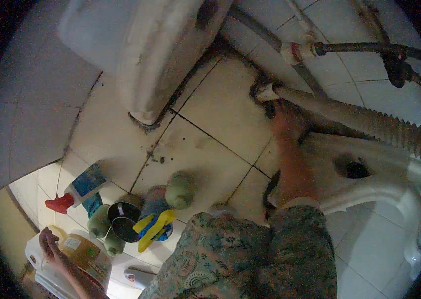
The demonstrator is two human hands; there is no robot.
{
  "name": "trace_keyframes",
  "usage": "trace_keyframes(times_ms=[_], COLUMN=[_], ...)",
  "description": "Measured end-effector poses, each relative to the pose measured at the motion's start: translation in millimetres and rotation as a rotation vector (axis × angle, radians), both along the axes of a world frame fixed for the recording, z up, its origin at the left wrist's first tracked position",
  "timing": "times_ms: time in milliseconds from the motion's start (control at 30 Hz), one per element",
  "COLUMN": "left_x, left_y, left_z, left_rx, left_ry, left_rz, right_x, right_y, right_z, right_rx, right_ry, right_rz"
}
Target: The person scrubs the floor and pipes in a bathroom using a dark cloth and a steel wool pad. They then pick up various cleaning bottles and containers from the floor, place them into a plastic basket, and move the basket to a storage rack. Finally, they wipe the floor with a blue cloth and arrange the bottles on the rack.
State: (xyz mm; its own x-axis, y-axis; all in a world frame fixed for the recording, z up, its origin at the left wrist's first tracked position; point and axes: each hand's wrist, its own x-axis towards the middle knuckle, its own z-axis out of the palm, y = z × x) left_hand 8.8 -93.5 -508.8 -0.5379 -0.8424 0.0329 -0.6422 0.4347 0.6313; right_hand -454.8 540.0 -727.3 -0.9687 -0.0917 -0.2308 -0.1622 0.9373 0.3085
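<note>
Off-white pipe (390, 127), partly ribbed, dark grime (259, 81) near its end

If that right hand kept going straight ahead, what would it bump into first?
The right hand would probably meet the small whitish piece at the end of the beige ridged pipe; depth is unclear, possibly already touching.

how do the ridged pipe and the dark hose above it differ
The ridged pipe is pale and thick; the dark hose is blackish and slim. The pipe slants across the picture toward the right hand; the hose runs nearly level from a pale fitting. Both extend toward the right edge.
</note>
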Motion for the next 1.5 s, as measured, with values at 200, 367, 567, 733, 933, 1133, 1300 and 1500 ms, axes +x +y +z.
trace_keyframes(times_ms=[200,367,567,733,933,1133,1300,1500], left_x=[-34.1,-66.5,-108.5,-96.4,-76.5,-65.6,-49.3,-42.3], left_y=[14.9,35.3,46.7,38.1,39.0,26.8,30.5,102.8], left_z=[10.9,-2.5,18.9,10.4,7.0,21.0,29.6,79.7], left_rx=[-0.018,-0.035,0.029,-0.021,0.016,0.003,0.026,0.131], left_ry=[0.164,0.058,0.065,0.116,0.270,0.193,0.336,0.028], left_rz=[-0.136,-0.198,-0.321,-0.253,-0.226,-0.240,-0.150,-0.474], right_x=[-5.5,3.0,28.5,55.2,208.7,263.8,148.1,138.9], right_y=[110.8,41.5,69.7,-4.2,6.7,-15.5,-78.8,-145.1], right_z=[-21.2,-32.6,-20.8,33.2,-21.4,1.1,63.7,42.5], right_rx=[-0.242,0.013,0.014,0.484,0.059,-0.656,-0.393,-0.814], right_ry=[-0.121,-0.065,-0.142,-0.621,-0.173,-0.233,-0.394,-0.793], right_rz=[-0.024,-0.041,-0.099,-0.136,0.020,-0.029,-0.478,-0.058])
